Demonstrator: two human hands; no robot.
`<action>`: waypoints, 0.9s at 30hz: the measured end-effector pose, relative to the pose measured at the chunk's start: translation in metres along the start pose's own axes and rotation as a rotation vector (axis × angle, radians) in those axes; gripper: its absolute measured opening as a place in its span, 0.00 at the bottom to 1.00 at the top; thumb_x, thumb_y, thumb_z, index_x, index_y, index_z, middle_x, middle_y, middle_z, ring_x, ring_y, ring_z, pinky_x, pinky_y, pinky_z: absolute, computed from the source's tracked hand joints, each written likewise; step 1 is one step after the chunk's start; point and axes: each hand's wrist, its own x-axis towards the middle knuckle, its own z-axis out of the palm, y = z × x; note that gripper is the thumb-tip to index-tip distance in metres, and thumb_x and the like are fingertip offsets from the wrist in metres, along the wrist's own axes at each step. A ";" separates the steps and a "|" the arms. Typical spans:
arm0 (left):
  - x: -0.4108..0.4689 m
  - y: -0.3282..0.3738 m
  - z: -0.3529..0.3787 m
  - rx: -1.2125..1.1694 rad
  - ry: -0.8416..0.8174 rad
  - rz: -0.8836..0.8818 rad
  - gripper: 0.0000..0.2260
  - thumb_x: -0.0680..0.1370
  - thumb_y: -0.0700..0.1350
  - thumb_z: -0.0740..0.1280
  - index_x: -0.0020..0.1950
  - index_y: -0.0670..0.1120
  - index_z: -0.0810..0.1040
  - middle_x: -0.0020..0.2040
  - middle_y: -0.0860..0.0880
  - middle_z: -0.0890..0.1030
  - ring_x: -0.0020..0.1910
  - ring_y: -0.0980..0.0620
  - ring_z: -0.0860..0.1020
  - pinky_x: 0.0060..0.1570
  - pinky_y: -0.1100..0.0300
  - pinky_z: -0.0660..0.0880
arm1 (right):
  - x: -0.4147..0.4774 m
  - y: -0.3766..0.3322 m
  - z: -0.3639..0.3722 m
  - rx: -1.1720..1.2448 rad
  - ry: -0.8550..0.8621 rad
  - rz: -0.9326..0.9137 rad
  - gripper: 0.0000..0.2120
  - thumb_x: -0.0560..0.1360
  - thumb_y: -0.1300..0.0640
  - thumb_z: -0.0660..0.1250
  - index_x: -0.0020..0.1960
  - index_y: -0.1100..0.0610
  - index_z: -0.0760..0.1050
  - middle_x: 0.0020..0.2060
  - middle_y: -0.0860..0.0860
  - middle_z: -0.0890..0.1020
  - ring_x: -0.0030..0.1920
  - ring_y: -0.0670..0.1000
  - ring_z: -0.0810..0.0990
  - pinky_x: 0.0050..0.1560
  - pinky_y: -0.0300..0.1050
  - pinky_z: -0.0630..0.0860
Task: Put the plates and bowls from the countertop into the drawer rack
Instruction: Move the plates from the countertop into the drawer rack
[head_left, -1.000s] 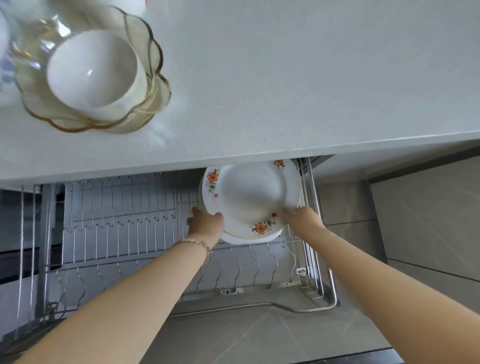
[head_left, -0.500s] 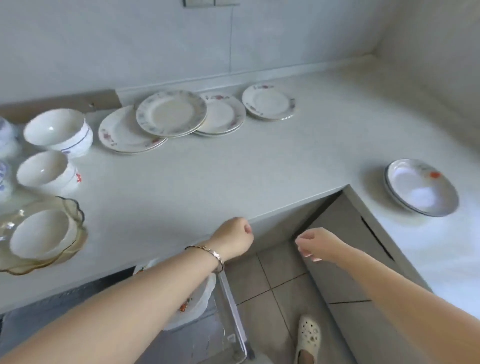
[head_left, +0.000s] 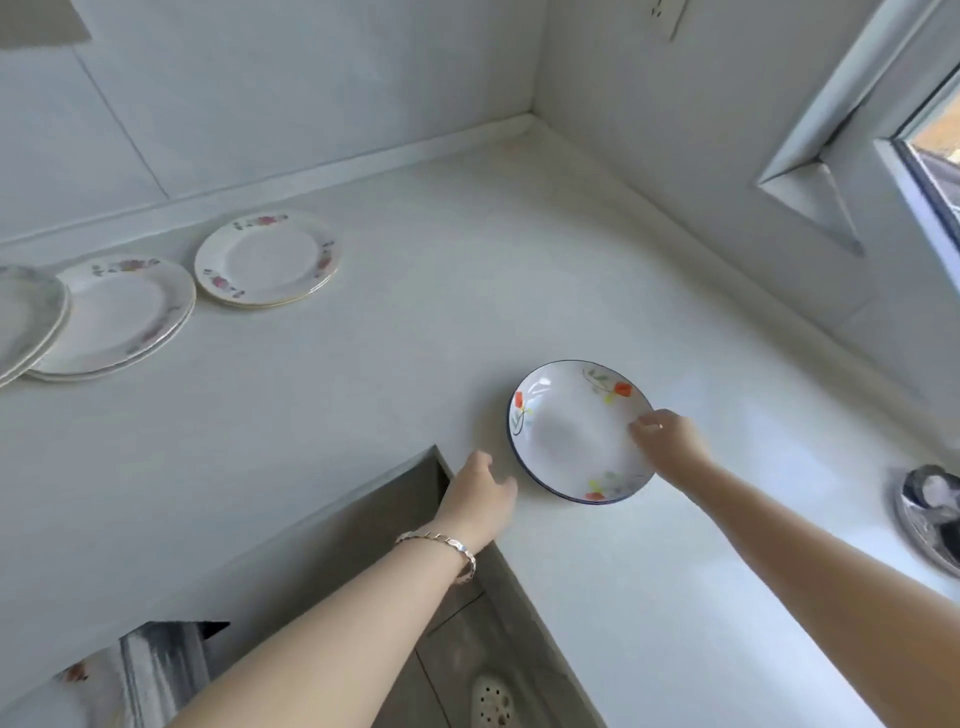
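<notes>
Two grips in view. Left grip (head_left: 480, 499): fingers loose, slightly spread, holding nothing, at the tabletop (head_left: 363, 405) edge just beside the one blue-rimmed plate (head_left: 566, 431), at its 8 o'clock. Right grip (head_left: 670, 441) pinches that plate's rim at 3 o'clock; the plate lies on the tabletop. Far, 10 o'clock: three stacks of floral plates (head_left: 267, 257), leftmost cut off by the frame.

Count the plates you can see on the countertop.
4: blue-rimmed plate at the right hand; pink-flowered plate at the back; floral plate left of it; grey-patterned plate at the frame's left edge. Others may lie stacked beneath.
</notes>
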 end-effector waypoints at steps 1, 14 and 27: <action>0.008 0.008 0.011 -0.031 0.002 -0.050 0.23 0.78 0.46 0.59 0.72 0.43 0.60 0.49 0.45 0.76 0.43 0.46 0.78 0.47 0.54 0.77 | 0.009 0.010 -0.004 -0.114 0.015 0.013 0.18 0.77 0.54 0.58 0.65 0.57 0.70 0.58 0.57 0.76 0.56 0.58 0.77 0.48 0.44 0.70; 0.040 0.020 0.037 -0.606 0.007 -0.175 0.14 0.76 0.32 0.55 0.55 0.49 0.65 0.59 0.44 0.75 0.47 0.39 0.79 0.44 0.49 0.81 | 0.026 0.048 0.007 0.402 -0.269 0.120 0.19 0.76 0.66 0.60 0.67 0.61 0.66 0.44 0.60 0.79 0.34 0.55 0.80 0.31 0.38 0.81; -0.128 -0.137 -0.111 -0.855 0.232 -0.103 0.22 0.76 0.33 0.60 0.64 0.53 0.63 0.52 0.46 0.81 0.49 0.41 0.83 0.48 0.48 0.81 | -0.146 -0.057 0.111 0.343 -0.537 -0.228 0.15 0.77 0.65 0.62 0.63 0.56 0.71 0.40 0.55 0.83 0.38 0.54 0.82 0.34 0.39 0.82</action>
